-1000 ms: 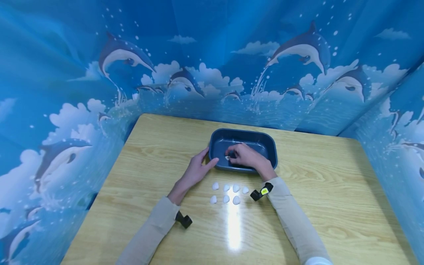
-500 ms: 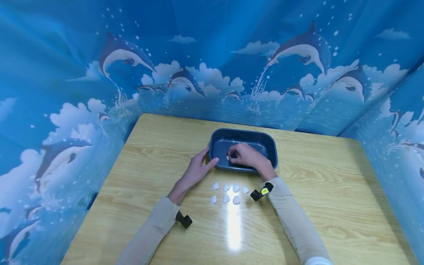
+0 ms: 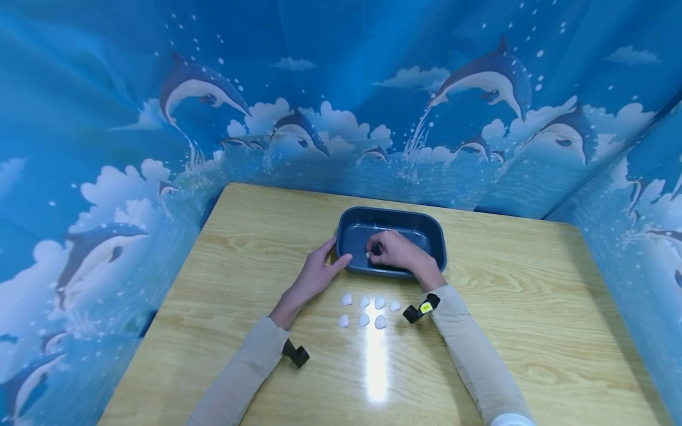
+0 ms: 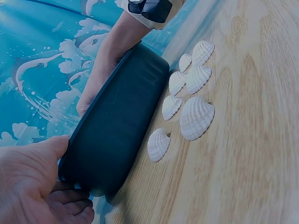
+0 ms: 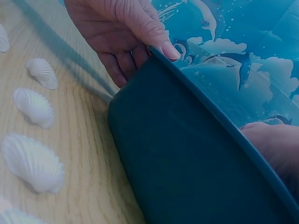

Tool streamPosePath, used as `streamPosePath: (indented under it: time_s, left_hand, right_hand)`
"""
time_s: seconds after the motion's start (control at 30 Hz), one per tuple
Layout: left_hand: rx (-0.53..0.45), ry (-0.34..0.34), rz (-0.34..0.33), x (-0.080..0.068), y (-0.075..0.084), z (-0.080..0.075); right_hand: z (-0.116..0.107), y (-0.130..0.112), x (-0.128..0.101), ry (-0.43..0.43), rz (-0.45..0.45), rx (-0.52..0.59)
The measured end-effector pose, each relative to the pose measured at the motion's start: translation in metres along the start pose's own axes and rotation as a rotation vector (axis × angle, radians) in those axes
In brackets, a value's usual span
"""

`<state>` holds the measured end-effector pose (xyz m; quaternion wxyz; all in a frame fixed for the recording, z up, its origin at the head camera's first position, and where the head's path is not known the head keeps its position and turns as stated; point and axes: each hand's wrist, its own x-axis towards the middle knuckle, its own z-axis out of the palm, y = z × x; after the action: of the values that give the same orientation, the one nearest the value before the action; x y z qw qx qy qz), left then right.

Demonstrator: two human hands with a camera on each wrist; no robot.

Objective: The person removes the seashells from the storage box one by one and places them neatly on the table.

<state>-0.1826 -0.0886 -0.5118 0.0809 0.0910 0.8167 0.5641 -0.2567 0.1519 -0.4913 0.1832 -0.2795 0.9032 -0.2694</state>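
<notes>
A dark blue plastic basin (image 3: 393, 214) stands near the back of the table. My left hand (image 3: 314, 273) holds its left end, the thumb over the rim and the fingers against the outer wall. Inside the basin, my right hand (image 3: 398, 249) reaches down with curled fingers. A small white shell (image 3: 369, 254) shows at its fingertips, pinched between thumb and fingers. Both wrist views have the basin wall hiding that shell. In front of the basin, several ribbed white seashells (image 4: 197, 118) lie in two rough rows on the wood.
The wood-grain table (image 3: 511, 307) carries a bright light reflection just below the shells. Behind and to both sides hangs a blue curtain (image 3: 341, 71) printed with dolphins and clouds. Dark wrist cameras (image 3: 421, 308) are strapped over the beige sleeves.
My right hand has shifted slightly to the right inside the basin, with the small shell at its fingertips. The left hand, the basin and the shells on the table stay put.
</notes>
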Motion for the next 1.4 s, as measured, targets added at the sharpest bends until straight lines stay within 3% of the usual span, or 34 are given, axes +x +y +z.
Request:
streamPosePath:
  time_s: [0.13, 0.8, 1.4]
  left_hand:
    - [-0.004, 0.001, 0.003, 0.0, 0.0, 0.0]
    - [0.002, 0.009, 0.005, -0.001, 0.001, 0.002]
    - [0.003, 0.026, -0.002, 0.001, 0.0, 0.003]
  right_hand:
    - [-0.001, -0.001, 0.0, -0.004, 0.03, 0.0]
    - [-0.003, -0.001, -0.007, 0.053, -0.008, -0.041]
    - [-0.02, -0.023, -0.035, 0.162, -0.002, -0.071]
